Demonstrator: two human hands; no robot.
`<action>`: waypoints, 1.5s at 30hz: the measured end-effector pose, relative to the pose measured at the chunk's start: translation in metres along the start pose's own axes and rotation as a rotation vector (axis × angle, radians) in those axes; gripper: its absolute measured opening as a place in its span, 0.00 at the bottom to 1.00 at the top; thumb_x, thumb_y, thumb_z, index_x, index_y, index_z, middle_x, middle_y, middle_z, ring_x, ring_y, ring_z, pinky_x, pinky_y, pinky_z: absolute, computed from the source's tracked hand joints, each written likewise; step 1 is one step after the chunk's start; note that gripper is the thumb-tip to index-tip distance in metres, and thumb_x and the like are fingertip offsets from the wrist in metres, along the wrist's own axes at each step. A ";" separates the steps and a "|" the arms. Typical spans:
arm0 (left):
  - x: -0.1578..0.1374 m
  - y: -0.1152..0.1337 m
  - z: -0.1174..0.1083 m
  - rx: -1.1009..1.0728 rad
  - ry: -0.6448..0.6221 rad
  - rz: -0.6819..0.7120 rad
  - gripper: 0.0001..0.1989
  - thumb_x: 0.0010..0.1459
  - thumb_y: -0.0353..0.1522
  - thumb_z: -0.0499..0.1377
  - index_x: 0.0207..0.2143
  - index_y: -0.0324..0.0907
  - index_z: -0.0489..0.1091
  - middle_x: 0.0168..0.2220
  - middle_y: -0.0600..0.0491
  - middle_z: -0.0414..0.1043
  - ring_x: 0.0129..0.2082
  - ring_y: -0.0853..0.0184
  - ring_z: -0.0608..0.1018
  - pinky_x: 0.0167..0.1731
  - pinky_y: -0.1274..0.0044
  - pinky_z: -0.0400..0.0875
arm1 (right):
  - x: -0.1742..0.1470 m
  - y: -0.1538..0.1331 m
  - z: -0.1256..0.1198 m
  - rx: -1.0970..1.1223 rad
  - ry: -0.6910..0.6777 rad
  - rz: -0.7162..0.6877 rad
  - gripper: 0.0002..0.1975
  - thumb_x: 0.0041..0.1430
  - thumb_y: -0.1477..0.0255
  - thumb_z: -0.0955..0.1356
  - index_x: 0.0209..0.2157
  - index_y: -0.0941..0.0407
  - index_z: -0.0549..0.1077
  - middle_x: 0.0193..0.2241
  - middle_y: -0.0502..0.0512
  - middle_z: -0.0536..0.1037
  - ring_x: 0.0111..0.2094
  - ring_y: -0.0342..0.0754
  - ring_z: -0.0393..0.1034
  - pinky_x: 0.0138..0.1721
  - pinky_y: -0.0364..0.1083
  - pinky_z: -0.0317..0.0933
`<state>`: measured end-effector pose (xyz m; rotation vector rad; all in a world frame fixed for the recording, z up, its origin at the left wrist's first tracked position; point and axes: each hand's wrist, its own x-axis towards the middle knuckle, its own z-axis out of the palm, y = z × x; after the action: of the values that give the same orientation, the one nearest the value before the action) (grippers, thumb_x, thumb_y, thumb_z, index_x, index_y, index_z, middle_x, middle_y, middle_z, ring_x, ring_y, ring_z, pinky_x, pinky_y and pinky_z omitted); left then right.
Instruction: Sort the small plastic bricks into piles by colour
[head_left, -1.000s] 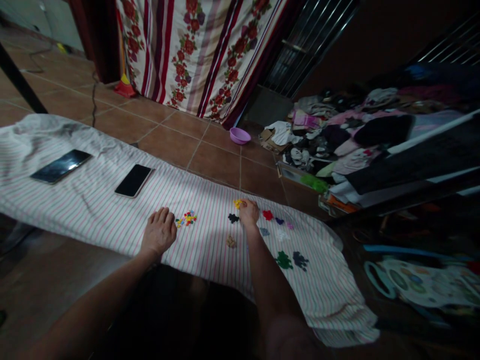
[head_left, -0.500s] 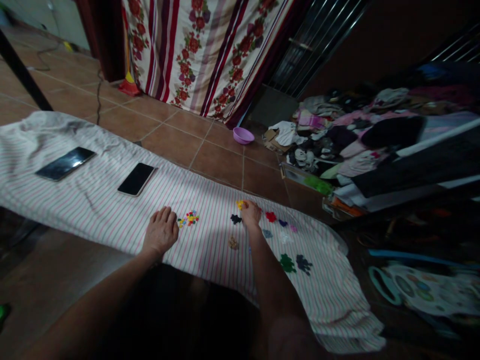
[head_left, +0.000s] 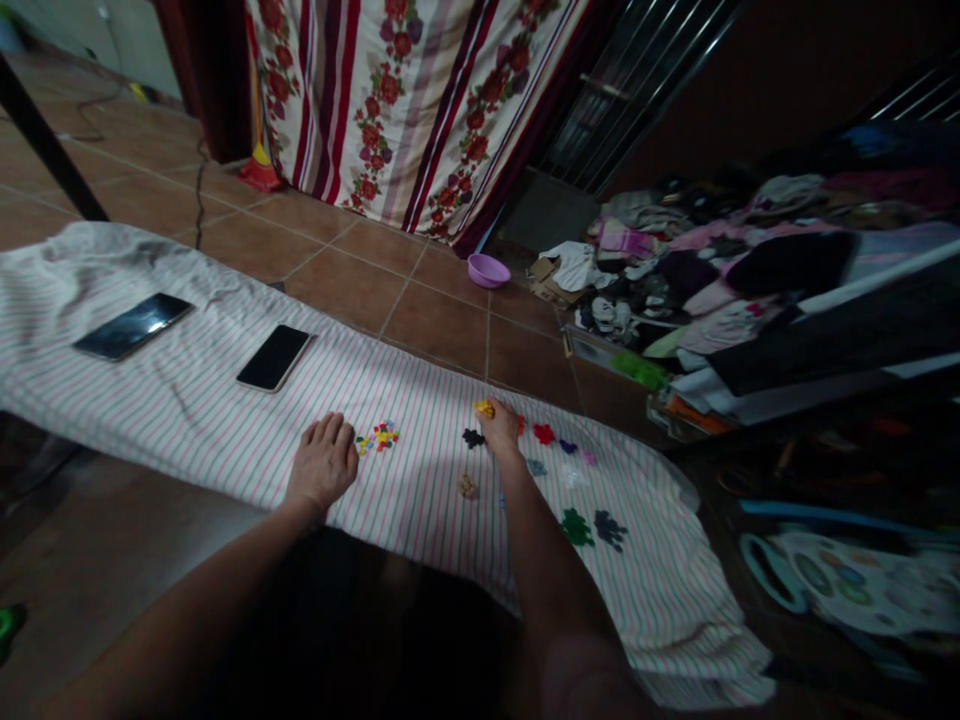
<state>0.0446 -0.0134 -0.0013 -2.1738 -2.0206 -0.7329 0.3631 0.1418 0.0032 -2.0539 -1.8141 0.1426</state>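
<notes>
My left hand (head_left: 324,462) lies flat on the striped cloth, fingers stretched out and holding nothing. Just right of its fingertips is a loose mixed pile of small coloured pieces (head_left: 379,437). My right hand (head_left: 501,428) is at the far side of the cloth, its fingers curled against a cluster of small yellow pieces (head_left: 484,409); some fingertips are hidden. Close by lie small clusters of black pieces (head_left: 472,438), tan pieces (head_left: 467,487), red pieces (head_left: 544,434) and grey pieces (head_left: 536,467). Blue pieces (head_left: 502,500) are partly hidden by my right forearm.
Dark green pieces (head_left: 576,528), dark grey pieces (head_left: 610,530) and clear pieces (head_left: 574,477) lie to the right. A phone (head_left: 275,358) and a larger dark-screened device (head_left: 135,326) rest on the left. A purple basin (head_left: 488,271) stands on the tiled floor beyond.
My right hand has shifted slightly at the yellow pieces, and more of the yellow shows beside its fingers. The left hand stays in place.
</notes>
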 end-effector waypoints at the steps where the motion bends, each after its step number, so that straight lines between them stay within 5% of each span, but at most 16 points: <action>1: 0.000 0.000 0.000 0.001 0.002 -0.001 0.14 0.61 0.32 0.49 0.46 0.40 0.70 0.54 0.38 0.71 0.58 0.51 0.70 0.57 0.59 0.62 | 0.001 0.000 0.001 0.008 0.006 -0.002 0.20 0.54 0.74 0.67 0.50 0.58 0.76 0.47 0.61 0.77 0.49 0.53 0.69 0.53 0.47 0.60; 20: 0.000 0.001 -0.002 0.041 -0.016 0.013 0.14 0.62 0.32 0.48 0.45 0.39 0.70 0.55 0.39 0.71 0.57 0.51 0.70 0.56 0.60 0.62 | 0.010 0.004 0.002 -0.013 -0.014 -0.021 0.14 0.55 0.75 0.67 0.44 0.58 0.77 0.44 0.60 0.79 0.46 0.51 0.70 0.50 0.46 0.60; 45: 0.001 0.001 -0.001 -0.005 -0.018 -0.012 0.15 0.61 0.32 0.49 0.45 0.39 0.70 0.54 0.38 0.71 0.58 0.51 0.70 0.57 0.60 0.61 | -0.002 -0.011 -0.010 -0.067 0.078 -0.038 0.16 0.59 0.72 0.66 0.49 0.57 0.76 0.48 0.63 0.75 0.49 0.54 0.67 0.51 0.49 0.59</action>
<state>0.0449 -0.0133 0.0004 -2.1811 -2.0439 -0.7228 0.3558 0.1385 0.0161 -2.0394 -1.8325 -0.0091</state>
